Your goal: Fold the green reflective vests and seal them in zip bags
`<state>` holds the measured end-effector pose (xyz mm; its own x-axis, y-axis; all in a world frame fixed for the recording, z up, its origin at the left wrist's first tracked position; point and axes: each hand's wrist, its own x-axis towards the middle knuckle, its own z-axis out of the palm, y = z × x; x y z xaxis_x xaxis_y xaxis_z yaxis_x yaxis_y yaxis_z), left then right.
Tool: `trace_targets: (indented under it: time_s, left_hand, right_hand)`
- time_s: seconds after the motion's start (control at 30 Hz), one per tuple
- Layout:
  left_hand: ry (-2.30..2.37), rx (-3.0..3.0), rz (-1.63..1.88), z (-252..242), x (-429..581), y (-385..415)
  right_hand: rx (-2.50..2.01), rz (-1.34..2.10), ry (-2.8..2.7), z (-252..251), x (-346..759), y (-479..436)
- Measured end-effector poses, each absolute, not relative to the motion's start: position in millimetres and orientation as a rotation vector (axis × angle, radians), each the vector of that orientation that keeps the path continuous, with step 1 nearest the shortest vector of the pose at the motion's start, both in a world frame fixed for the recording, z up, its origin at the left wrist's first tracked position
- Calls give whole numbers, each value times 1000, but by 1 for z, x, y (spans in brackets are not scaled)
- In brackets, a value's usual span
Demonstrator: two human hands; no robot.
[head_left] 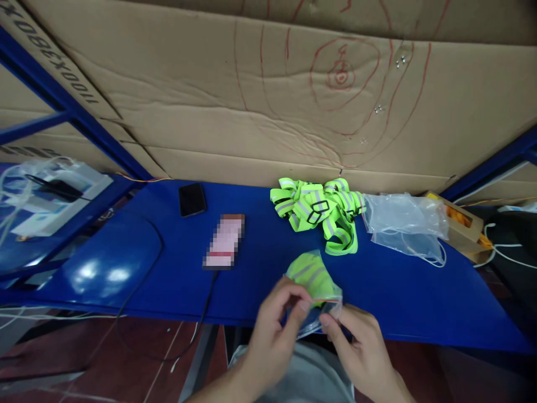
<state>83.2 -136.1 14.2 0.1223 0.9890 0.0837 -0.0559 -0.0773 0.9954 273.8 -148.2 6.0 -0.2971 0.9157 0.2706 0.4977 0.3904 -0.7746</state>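
Observation:
A clear zip bag [308,324] with a folded neon yellow-green reflective strap [312,274] inside is held above the table's front edge. My left hand [279,319] pinches the bag near its red-lined opening from the left. On the right, the thumb and fingers of my right hand [356,336] are closed on the other side of that opening. Just beyond the bag lies a tangled pile of neon reflective straps [308,204] with black buckles. To the right of the pile, a stack of clear plastic bags [405,215] rests on the table.
The blue table [260,296] backs onto a cardboard sheet [188,101] with red rings. A phone [224,240] with a cable and a black device [192,199] lie left. An open cardboard box [461,224] stands right. A power strip [79,184] with wires sits far left.

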Motion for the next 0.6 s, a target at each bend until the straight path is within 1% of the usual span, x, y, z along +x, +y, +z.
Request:
trace_targets:
  time_s: [0.07, 0.13, 0.23, 0.37, 0.5, 0.57, 0.6]
  left_hand:
    - [1163, 1308, 1326, 15, 77, -134]
    - [1192, 1332, 1376, 16, 74, -134]
    - [1131, 1280, 1442, 19, 74, -134]
    - [956, 732, 1568, 32, 73, -127]
    - [847, 224, 1521, 35, 68, -109]
    - [826, 114, 1493, 29, 66, -103]
    - [817, 95, 1491, 26, 66, -101]
  right_hand:
    - [-1220, 722, -1959, 5, 274, -150]
    - [-1145, 746, -2032, 3, 275, -150]
    - [-1037, 958, -1964, -6, 276, -144]
    - [-1179, 1190, -1468, -28, 276, -126]
    - [-1063, 1456, -1280, -36, 268, -107]
    - [-1024, 1466, -1256, -30, 265, -98]
    - [-1039, 1396, -1234, -24, 266, -94]
